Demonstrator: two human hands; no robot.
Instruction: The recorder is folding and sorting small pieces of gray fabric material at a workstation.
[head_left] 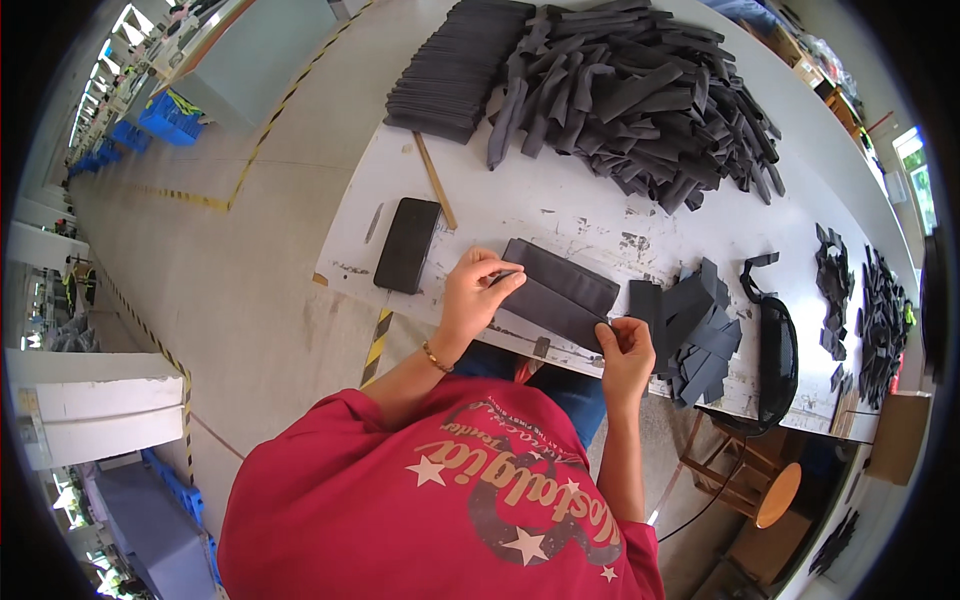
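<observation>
My left hand (478, 298) pinches the left end of a dark fabric strip (552, 312) between thumb and fingertips. At the strip's right end, my right hand (627, 358) grips the edge with thumb and fingers. The strip is stretched between both hands near the table's front edge. Just beyond it, another dark folded fabric strip (563, 274) lies flat on the white table (500, 205). Beside my right hand is a loose pile of short dark fabric pieces (700, 330).
A neat stack of dark strips (455, 70) and a large jumbled heap (640, 95) cover the far side. A black phone (408, 245) and a wooden stick (436, 180) lie left. Rightward are a glossy black object with a cord (776, 365) and a wooden stool (765, 495).
</observation>
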